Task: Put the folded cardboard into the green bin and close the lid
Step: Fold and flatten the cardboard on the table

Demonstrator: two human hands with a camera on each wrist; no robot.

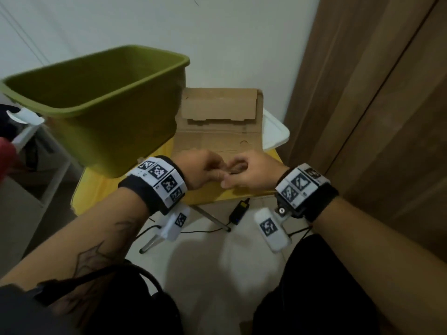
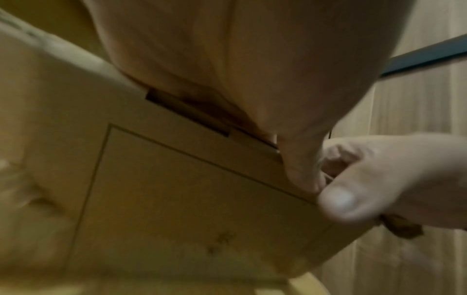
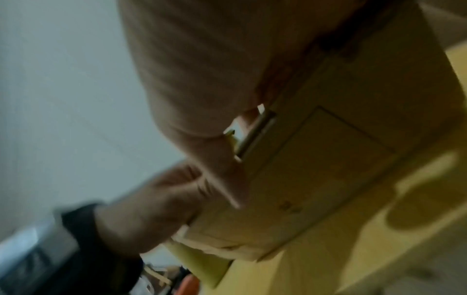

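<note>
The green bin (image 1: 96,97) stands open and lidless on the left of a yellow table (image 1: 96,189). To its right the brown cardboard (image 1: 217,136) lies flattened on the table, with its far flap raised. Both hands meet at its near edge. My left hand (image 1: 212,170) curls its fingers on that edge, and my right hand (image 1: 239,174) pinches it just beside. In the left wrist view the cardboard (image 2: 177,199) fills the frame under my palm, the right thumb (image 2: 353,199) pressed on its corner. In the right wrist view, blurred, the left hand (image 3: 151,209) holds the cardboard (image 3: 316,169) at its edge.
A white flat plastic piece (image 1: 275,134), perhaps the lid, lies behind the cardboard at the table's right. A brown wooden door (image 1: 362,117) rises close on the right. A black power adapter (image 1: 238,211) and cables lie on the floor below. A white wall stands behind.
</note>
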